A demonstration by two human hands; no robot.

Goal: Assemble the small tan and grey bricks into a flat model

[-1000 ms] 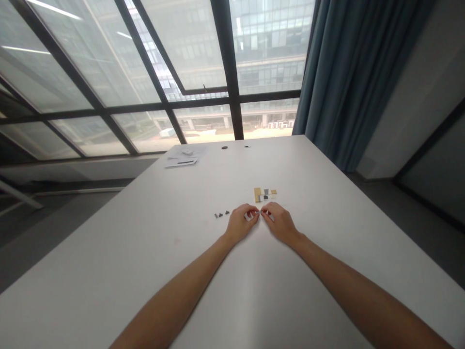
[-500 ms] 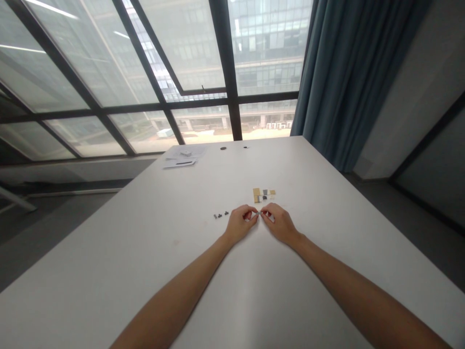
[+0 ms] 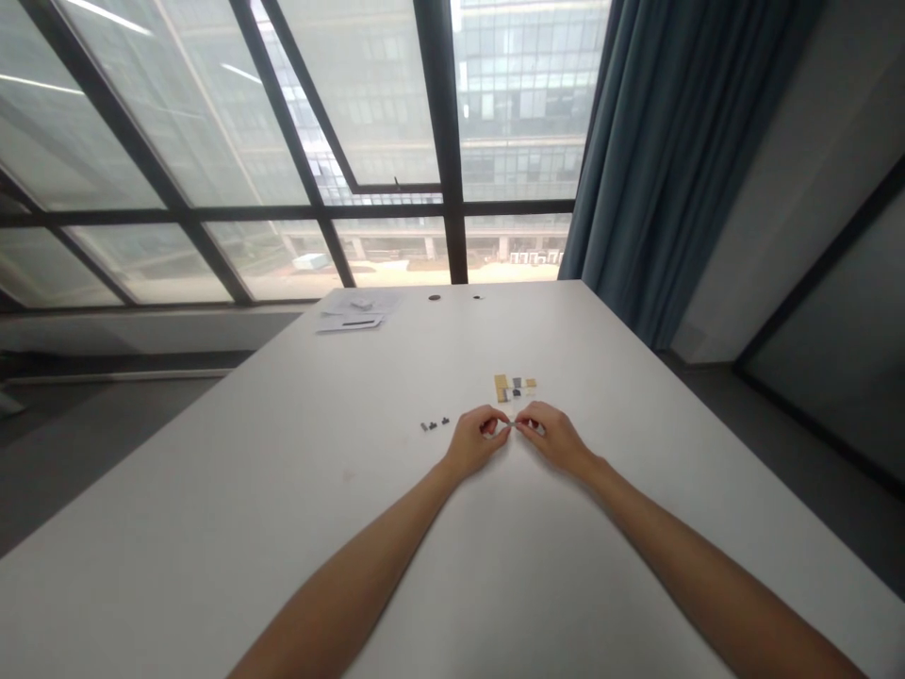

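Note:
Between my fingertips is a small grey piece (image 3: 513, 424), too tiny to tell its kind. My left hand (image 3: 480, 436) pinches it from the left, thumb and forefinger closed. From the right, my right hand (image 3: 555, 435) pinches the same piece. Just beyond my hands lies a group of small yellow, grey and black pieces; a yellow piece (image 3: 501, 382) is at its left and a dark grey piece (image 3: 517, 382) beside it. Left of my left hand, a few small dark pieces (image 3: 434, 425) rest in a loose row on the white table (image 3: 396, 528).
Papers (image 3: 350, 311) with a dark pen-like strip on them lie at the table's far left corner. A dark round disc (image 3: 435, 298) and a small dark item (image 3: 477, 298) are near the far edge. Windows stand behind, with a blue curtain (image 3: 636, 170) at right.
The camera view has shifted slightly, so the table sits a little lower. My two hands stay together at the small grey piece; the pieces on the table have not visibly moved.

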